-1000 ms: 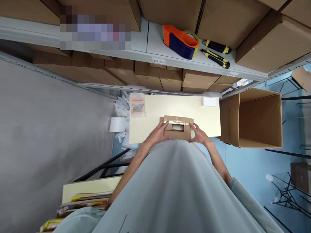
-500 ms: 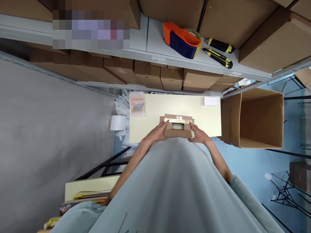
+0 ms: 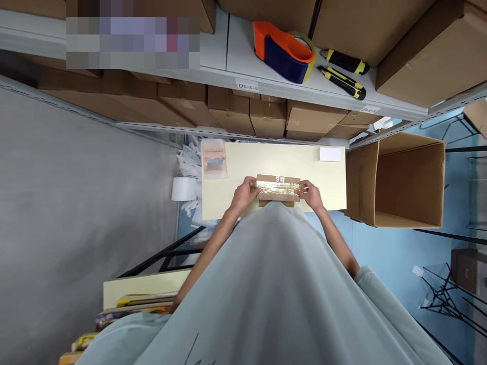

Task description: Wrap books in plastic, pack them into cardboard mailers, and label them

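A small cardboard box (image 3: 278, 196) lies at the near side of the cream table, close to my shirt. Shiny clear tape runs along its upturned face. My left hand (image 3: 246, 193) grips the left end of the box with bent fingers. At the opposite end, my right hand (image 3: 310, 193) has its fingers closed on the box's edge. The underside and part of the near edge are hidden.
The cream table (image 3: 243, 157) carries a clear plastic packet (image 3: 214, 159) and a white box (image 3: 329, 154). A large open carton (image 3: 409, 182) stands to the right. On the shelf above lie a tape dispenser (image 3: 283, 56) and two utility knives (image 3: 342, 81). Cardboard boxes (image 3: 230, 109) line the lower shelf.
The box has turned so its taped face points up, and the opening in it no longer shows. My hands have shifted from its near corners to its two ends.
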`<state>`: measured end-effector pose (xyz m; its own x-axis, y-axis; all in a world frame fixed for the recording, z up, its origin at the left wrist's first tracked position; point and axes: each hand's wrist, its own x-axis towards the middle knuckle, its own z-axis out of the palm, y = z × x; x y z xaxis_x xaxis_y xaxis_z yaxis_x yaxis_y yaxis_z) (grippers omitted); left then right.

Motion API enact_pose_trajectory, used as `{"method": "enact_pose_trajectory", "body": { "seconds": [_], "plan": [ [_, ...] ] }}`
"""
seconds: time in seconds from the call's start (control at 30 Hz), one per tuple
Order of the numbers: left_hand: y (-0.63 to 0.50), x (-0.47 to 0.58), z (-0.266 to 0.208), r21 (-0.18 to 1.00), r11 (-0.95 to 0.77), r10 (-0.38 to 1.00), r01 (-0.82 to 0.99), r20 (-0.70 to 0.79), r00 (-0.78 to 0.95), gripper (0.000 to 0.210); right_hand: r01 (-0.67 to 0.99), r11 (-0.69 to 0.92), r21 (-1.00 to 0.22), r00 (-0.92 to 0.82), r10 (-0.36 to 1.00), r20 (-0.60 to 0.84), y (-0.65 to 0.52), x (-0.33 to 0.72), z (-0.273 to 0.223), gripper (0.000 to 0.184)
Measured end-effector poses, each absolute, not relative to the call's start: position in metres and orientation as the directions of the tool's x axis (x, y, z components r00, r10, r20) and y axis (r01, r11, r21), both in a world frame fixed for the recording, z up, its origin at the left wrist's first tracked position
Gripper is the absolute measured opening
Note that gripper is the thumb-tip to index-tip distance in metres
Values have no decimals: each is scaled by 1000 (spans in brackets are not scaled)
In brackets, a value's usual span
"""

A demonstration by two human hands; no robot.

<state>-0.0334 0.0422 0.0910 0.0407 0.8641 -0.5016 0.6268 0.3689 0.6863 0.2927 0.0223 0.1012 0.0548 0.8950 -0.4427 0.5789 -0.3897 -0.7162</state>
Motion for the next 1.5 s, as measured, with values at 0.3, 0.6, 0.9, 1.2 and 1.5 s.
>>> {"method": "enact_pose_trajectory", "body": {
  "seconds": [0.3, 0.6, 0.9, 1.2, 1.5],
  "plan": [
    [43, -16, 100, 724, 290, 929, 625, -369, -4, 45, 497, -431, -753, 192, 901, -389, 32, 290, 108, 45],
    [67, 3, 106, 623, 442, 877, 645, -451, -165, 29, 596, -424, -682, 198, 901, -387, 58, 286, 99, 32],
    [75, 1, 118, 586, 449, 855, 675, -502, -133, 27, 635, -383, -671, 135, 910, -391, 59, 290, 101, 31],
    [93, -7, 140, 645, 58, 994, 762, -105, 13, 43, 892, -6, -452, -77, 983, -165, 67, 278, 158, 32],
    [222, 19, 274, 693, -363, 898, 623, 439, 35, 30, 824, 425, -375, -285, 883, 373, 224, 248, 301, 38]
  ]
}}
